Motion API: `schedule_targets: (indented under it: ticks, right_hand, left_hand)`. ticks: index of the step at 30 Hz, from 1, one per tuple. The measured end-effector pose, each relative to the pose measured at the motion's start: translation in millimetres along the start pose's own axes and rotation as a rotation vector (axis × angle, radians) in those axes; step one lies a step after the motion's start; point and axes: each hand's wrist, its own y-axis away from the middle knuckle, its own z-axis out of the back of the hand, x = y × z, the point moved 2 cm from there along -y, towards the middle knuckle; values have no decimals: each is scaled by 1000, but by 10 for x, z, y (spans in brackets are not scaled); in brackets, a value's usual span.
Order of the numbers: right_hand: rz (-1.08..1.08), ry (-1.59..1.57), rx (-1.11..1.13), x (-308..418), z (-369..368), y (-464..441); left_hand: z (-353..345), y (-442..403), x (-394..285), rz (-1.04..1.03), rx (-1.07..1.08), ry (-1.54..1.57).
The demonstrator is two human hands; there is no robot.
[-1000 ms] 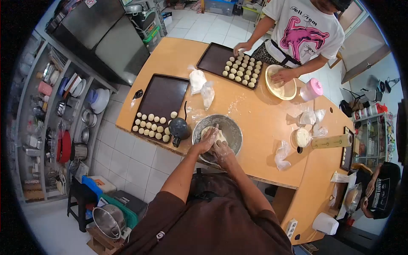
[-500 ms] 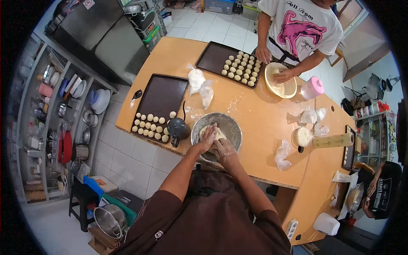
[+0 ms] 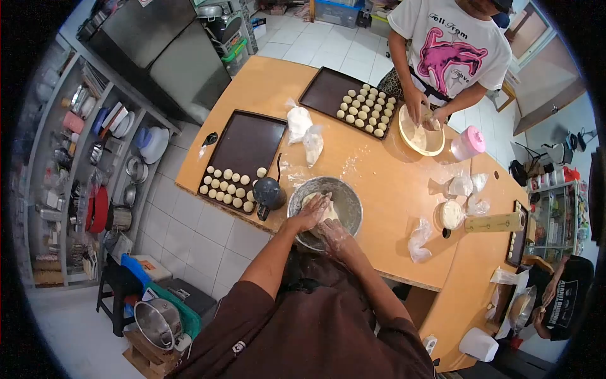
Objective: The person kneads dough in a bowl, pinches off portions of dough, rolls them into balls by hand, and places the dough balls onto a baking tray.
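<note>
A metal mixing bowl [image 3: 355, 203] sits at the table's near edge with pale dough [image 3: 331, 212] inside. My left hand [image 3: 312, 211] is laid over the dough's left side, fingers bent around it. On the near right side, my right hand [image 3: 337, 238] grips the same dough with flour-dusted, curled fingers; some fingertips are hidden. Left of the bowl stands a dark kitchen scale or similar black device [image 3: 269, 193]. Beside that, a baking tray [image 3: 247, 140] carries rows of small round dough balls [image 3: 231, 189].
Across the table, a person [image 3: 457, 57] works over a cream bowl [image 3: 404, 136], near a second tray [image 3: 325, 88] of dough balls. Flour bags [image 3: 299, 123], a pink-lidded container [image 3: 468, 143] and a roll of film [image 3: 494, 222] stand on the table. Another person [image 3: 565, 297] is at right.
Both my hands have shifted on the dough, the right one lower toward the bowl's near rim. Across the table, the person's two hands have come together over the cream bowl. The view moved slightly.
</note>
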Motion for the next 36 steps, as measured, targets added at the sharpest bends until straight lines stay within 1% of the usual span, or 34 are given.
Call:
schedule_targets:
  ticks: [1,3,4,7,9,11,12,15,18,21,23,24,26,27,29,30,33,36]
  right_hand:
    - [-8,6,29,-9,5,1]
    - [-27,17,86,-28,11,0]
    - [-22,-10,40,-52,-12,17]
    - [-38,-49,-112,-29,-4,37]
    - [-85,-19,-236,83,40,39]
    - [-75,126,-241,38,33,4]
    - [-67,197,-241,12,13,-15]
    - [-59,28,-256,-54,-75,-25]
    - [-130,2,-228,-84,-92,-70]
    - [-102,120,-65,-82,-65,-122]
    - [-80,89,-39,-146,-95,-144]
    - [-70,73,-26,-173,-111,-144]
    - [10,82,-35,-197,-96,-111]
    - [52,86,-41,-212,-82,-104]
    - [66,39,24,-61,119,-148]
    - [71,14,55,-4,185,-152]
    - [160,-11,31,-84,102,-90]
    - [197,-2,180,-162,116,-21]
  left_hand:
    - [3,9,-7,8,17,-36]
    - [26,36,-80,44,2,12]
    - [33,54,-123,61,-3,35]
    - [-62,-41,0,-50,-59,-194]
    - [-87,-71,-8,25,-62,-104]
    - [-39,-56,-111,100,-67,-15]
    - [-27,-58,-118,82,-58,-31]
    - [-4,-12,-105,51,-42,-59]
    - [13,5,-127,43,-46,-42]
    - [7,-15,-103,38,-61,-37]
    - [-36,-58,-8,19,-72,-76]
    - [-4,-16,-72,44,-60,-59]
    - [104,115,-283,94,-35,-23]
    - [69,71,-209,66,-32,-20]
    - [-24,-47,9,10,-24,-18]
    - [-23,-29,-4,-4,-16,-29]
    - [-20,-36,-10,-33,3,-81]
    - [-37,-97,70,-29,5,-156]
